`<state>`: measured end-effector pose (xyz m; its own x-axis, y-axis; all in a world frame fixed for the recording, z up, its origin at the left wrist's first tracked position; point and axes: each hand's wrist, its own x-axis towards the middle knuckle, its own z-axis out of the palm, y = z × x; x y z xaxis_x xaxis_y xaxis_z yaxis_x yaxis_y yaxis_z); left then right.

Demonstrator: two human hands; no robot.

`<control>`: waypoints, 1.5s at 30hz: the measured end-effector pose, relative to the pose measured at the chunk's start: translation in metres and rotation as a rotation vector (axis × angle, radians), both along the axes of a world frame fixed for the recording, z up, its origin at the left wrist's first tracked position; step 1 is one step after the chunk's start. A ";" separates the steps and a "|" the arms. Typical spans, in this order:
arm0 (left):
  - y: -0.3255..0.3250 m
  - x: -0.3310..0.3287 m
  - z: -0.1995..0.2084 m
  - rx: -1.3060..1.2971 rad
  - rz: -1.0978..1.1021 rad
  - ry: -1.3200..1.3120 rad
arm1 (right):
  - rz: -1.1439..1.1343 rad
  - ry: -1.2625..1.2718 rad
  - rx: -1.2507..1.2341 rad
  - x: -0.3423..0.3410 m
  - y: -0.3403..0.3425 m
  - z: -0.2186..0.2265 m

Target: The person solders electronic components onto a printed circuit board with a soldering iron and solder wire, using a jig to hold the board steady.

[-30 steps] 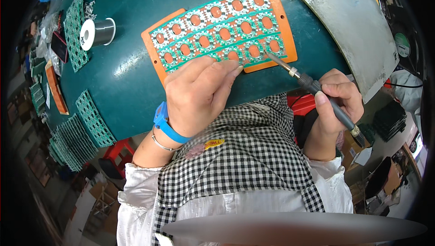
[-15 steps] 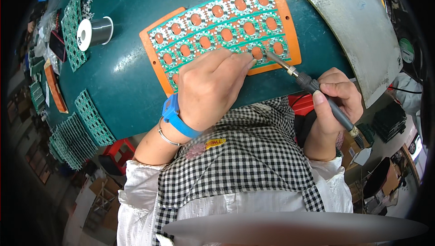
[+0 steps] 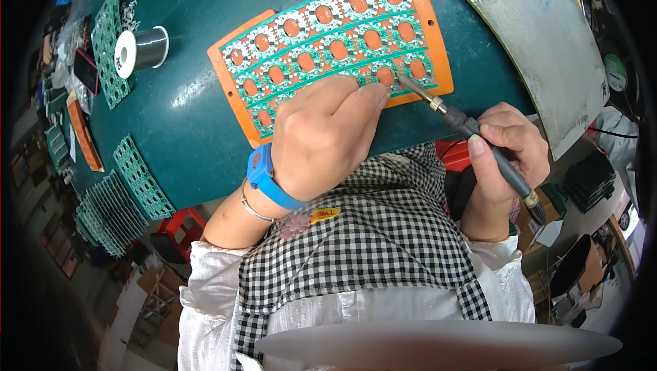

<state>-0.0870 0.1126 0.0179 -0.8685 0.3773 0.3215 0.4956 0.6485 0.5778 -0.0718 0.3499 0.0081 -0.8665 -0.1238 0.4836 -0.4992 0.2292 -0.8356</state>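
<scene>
A panel of green circuit boards [image 3: 301, 39] with rows of round openings lies in an orange tray [image 3: 445, 73]. My right hand [image 3: 510, 145] is closed around the grey handle of a soldering iron [image 3: 455, 119]. Its metal tip points up and left, at the near right part of the panel by one of the round boards. Over the panel's near edge is my left hand [image 3: 328, 125], its fingers pinched together close to the iron's tip. Whatever they hold is hidden. The hand covers part of the nearest row.
A spool of dark wire [image 3: 152, 48] lies at the left on the green tabletop [image 3: 185, 145]. Circuit board panels [image 3: 142, 178] lie near the left edge, beside a stack of more panels [image 3: 109, 214]. A worn grey sheet [image 3: 540, 36] covers the table's right side.
The tray with its panel appears slightly further left and up. My left hand's fingers have shifted a little over the near edge; the iron stays close to the same round board.
</scene>
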 end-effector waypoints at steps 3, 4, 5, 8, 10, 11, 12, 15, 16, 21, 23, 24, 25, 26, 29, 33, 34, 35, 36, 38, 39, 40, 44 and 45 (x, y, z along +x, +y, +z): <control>-0.005 0.002 0.002 0.098 -0.004 -0.024 | -0.051 -0.017 -0.152 0.007 0.000 -0.003; -0.004 0.000 0.002 0.120 0.005 -0.002 | -0.051 -0.017 -0.149 0.008 0.002 -0.004; -0.003 -0.002 0.002 0.141 0.013 0.021 | -0.072 -0.007 -0.187 0.008 0.005 -0.005; -0.002 -0.004 -0.003 0.081 0.003 0.062 | -0.086 -0.016 -0.201 0.007 0.005 -0.007; -0.001 -0.003 -0.004 0.054 0.003 0.046 | -0.046 -0.021 -0.140 0.006 0.004 -0.010; -0.001 -0.003 -0.005 0.027 0.008 0.027 | -0.045 -0.009 -0.130 0.005 0.004 -0.009; 0.000 -0.002 -0.005 0.026 0.008 0.027 | -0.045 -0.009 -0.131 0.005 0.004 -0.008; 0.001 -0.002 -0.008 0.014 0.008 0.028 | -0.006 -0.010 -0.108 0.003 0.004 -0.004; 0.001 -0.002 -0.010 0.022 0.001 0.050 | 0.004 -0.013 -0.092 0.003 0.004 -0.001; 0.003 0.000 -0.003 -0.002 -0.035 0.032 | -0.046 -0.042 -0.051 0.006 0.004 0.001; 0.003 -0.001 0.000 0.112 -0.045 -0.028 | -0.091 -0.019 -0.095 0.008 0.007 -0.005; 0.003 0.000 0.003 0.114 -0.048 -0.028 | -0.094 -0.018 -0.093 0.010 0.009 -0.007; 0.002 0.000 0.007 0.129 -0.022 -0.063 | -0.119 -0.008 -0.190 0.011 0.012 -0.009; 0.000 0.001 0.009 0.140 0.005 -0.100 | -0.143 0.001 -0.290 0.011 0.015 -0.011; -0.001 -0.007 0.005 0.148 -0.025 -0.016 | -0.131 0.013 -0.281 0.008 0.023 -0.011; 0.004 -0.009 0.001 0.125 -0.015 -0.031 | -0.085 0.004 -0.258 0.001 0.023 -0.014; 0.006 -0.011 0.000 0.125 -0.013 -0.027 | -0.084 0.000 -0.262 0.000 0.021 -0.014; 0.007 -0.012 -0.002 0.105 -0.011 -0.015 | -0.085 -0.013 -0.264 -0.001 0.019 -0.014; 0.008 -0.013 -0.004 0.084 -0.008 -0.004 | -0.084 -0.011 -0.263 -0.001 0.019 -0.014; 0.010 -0.015 -0.011 0.090 -0.015 0.013 | -0.070 -0.032 -0.224 -0.001 0.019 -0.016; 0.011 -0.016 -0.013 0.095 -0.023 0.028 | -0.070 -0.031 -0.224 -0.001 0.019 -0.016; 0.012 -0.016 -0.013 0.095 -0.023 0.028 | -0.072 -0.039 -0.214 -0.002 0.018 -0.016; 0.014 -0.016 -0.011 0.081 -0.008 0.014 | -0.069 -0.034 -0.193 -0.002 0.018 -0.015; 0.014 -0.016 -0.010 0.058 -0.003 0.007 | -0.069 -0.034 -0.194 -0.002 0.018 -0.014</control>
